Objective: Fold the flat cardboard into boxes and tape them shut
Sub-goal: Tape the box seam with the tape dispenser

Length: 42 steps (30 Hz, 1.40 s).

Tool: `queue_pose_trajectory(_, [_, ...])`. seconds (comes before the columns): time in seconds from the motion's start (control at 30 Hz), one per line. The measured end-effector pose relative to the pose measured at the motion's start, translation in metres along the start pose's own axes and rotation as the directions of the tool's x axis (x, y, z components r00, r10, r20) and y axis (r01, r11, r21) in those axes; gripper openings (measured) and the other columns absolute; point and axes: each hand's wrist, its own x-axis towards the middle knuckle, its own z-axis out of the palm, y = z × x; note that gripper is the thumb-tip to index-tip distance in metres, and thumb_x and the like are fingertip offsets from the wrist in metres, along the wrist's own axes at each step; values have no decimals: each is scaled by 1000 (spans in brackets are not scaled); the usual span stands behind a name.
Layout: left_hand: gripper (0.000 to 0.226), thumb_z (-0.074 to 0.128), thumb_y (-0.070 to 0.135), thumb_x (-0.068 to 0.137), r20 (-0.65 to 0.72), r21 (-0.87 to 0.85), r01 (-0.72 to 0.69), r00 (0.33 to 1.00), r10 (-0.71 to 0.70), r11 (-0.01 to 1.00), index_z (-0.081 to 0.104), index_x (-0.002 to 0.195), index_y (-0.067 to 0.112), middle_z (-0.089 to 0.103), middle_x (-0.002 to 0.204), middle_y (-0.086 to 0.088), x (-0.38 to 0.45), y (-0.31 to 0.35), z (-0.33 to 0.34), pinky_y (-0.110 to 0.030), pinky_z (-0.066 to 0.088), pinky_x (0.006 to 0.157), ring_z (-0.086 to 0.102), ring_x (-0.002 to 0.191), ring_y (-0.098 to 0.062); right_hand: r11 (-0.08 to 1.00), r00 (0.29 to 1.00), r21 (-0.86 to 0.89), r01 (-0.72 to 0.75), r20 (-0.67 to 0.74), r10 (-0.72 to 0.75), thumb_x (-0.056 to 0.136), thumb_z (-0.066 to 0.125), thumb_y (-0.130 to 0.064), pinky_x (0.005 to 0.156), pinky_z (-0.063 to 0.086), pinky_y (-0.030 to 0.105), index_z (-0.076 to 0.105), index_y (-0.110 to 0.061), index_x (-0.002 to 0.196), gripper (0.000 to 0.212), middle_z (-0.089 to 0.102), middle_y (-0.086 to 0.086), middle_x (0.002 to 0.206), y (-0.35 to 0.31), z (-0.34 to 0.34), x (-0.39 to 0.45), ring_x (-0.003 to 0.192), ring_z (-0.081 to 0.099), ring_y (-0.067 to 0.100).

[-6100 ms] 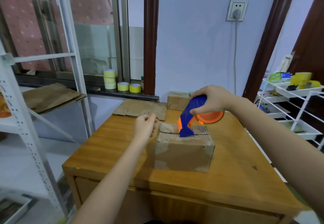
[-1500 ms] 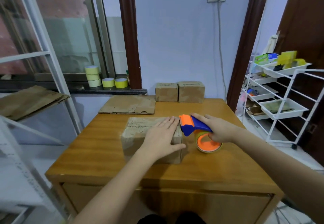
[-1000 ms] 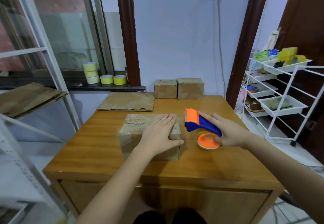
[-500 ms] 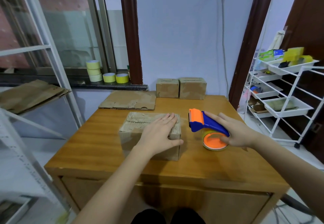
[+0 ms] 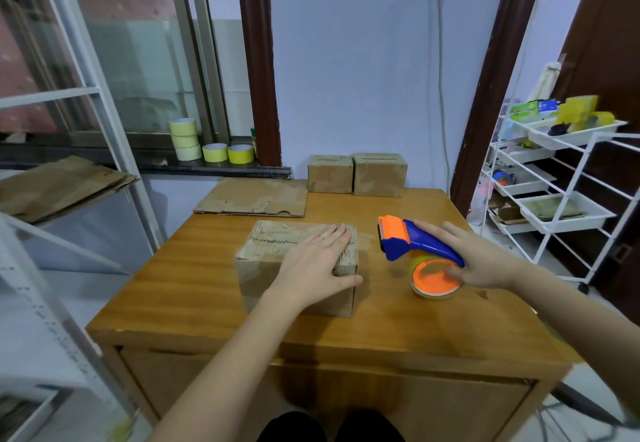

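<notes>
A closed brown cardboard box [image 5: 277,251] stands in the middle of the wooden table [image 5: 194,285]. My left hand [image 5: 315,261] lies flat on its top right part, with the thumb over the right edge. The blue and orange tape dispenser [image 5: 412,240] lies on the table to the right of the box, a small gap between them. My right hand [image 5: 474,261] rests on it, fingers stretched along the blue handle and thumb on the orange roll side. A flat sheet of cardboard [image 5: 252,199] lies at the table's back left.
Two closed small boxes [image 5: 330,174] [image 5: 379,175] stand side by side at the table's back edge against the wall. Tape rolls [image 5: 214,152] sit on the windowsill. More flat cardboard [image 5: 59,182] lies on a metal shelf at left. A white wire rack [image 5: 561,178] stands at right.
The dispenser has left the box top and now lies on the table to the right. My left hand went from the box's left side to lying flat on top.
</notes>
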Motion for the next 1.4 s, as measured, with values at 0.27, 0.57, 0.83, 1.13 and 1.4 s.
queue_pose_trajectory(0.27, [85, 41, 69, 88, 26, 7, 16, 1000, -16, 1000, 10, 153, 24, 6, 159, 8, 3, -7, 0, -25, 11, 116, 7, 146, -5, 990, 991, 52, -132, -15, 133, 79, 55, -1, 64, 39, 18, -8, -69, 132, 107, 41, -7, 101, 31, -8, -47, 76, 51, 12])
queue_pose_trajectory(0.57, [94, 50, 76, 77, -5, -52, 61, 998, -61, 997, 19, 152, 28, 17, 158, 13, 8, -9, 5, -28, 15, 116, 15, 144, -5, 897, 994, -433, -89, 14, 106, 95, 46, -41, 59, 25, 14, -26, -37, 139, 85, 34, 0, 109, 19, -23, -35, 84, 35, 11])
queue_pose_trajectory(0.83, [97, 51, 75, 77, -29, -38, 56, 998, -57, 998, 13, 153, 29, 19, 158, 11, 6, -5, 5, -28, 15, 116, 15, 145, -7, 851, 986, -525, 19, 151, 72, 98, 42, -29, 74, 34, 24, -13, -44, 147, 75, 38, 2, 118, -10, -13, 3, 91, 37, 14])
queue_pose_trajectory(1.13, [98, 60, 68, 76, -22, -15, 38, 999, -38, 999, 14, 153, 27, 15, 159, 11, 7, -6, 6, -27, 13, 116, 12, 145, -6, 858, 963, -490, 155, 270, -20, 92, 47, -39, 74, 40, 31, 6, -44, 150, 71, 41, 5, 110, -52, -10, 51, 90, 41, 19])
queue_pose_trajectory(1.4, [100, 63, 68, 74, -19, -25, 41, 999, -41, 999, 15, 153, 28, 16, 158, 12, 7, -8, 10, -28, 16, 116, 13, 145, -7, 869, 967, -475, 136, 255, -11, 91, 46, -42, 69, 38, 29, 17, -45, 148, 64, 45, 4, 106, -62, -8, 61, 85, 40, 18])
